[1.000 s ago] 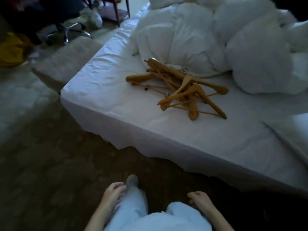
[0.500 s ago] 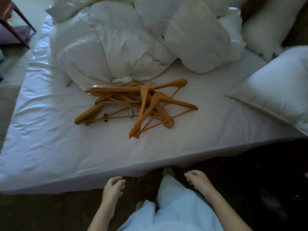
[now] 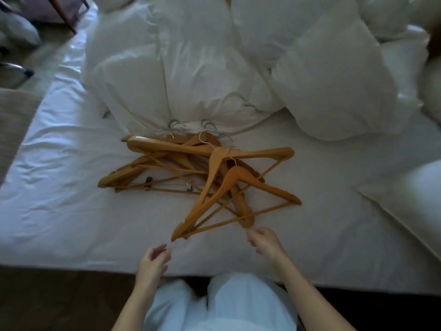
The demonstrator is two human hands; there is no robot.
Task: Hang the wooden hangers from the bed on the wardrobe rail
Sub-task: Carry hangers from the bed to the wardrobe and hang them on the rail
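Nothing hung yet tbh, whole hanger pile (image 3: 202,173) on bed (image 3: 59,223) at 12 o'clock, left hand (image 3: 152,261) & right hand (image 3: 265,240) grip loose, empty.

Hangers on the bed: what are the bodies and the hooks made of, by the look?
Hangers: wood, judging by the warm honey-brown colour and smooth, faintly glossy shoulders, probably varnished. Hooks: thin silver-grey wire with a slight glint, likely metal.

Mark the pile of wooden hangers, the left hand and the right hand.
pile of wooden hangers (image 3: 214,163): head view, shoulder of a top hanger.
left hand (image 3: 152,261): head view, palm.
right hand (image 3: 263,240): head view, back of hand.
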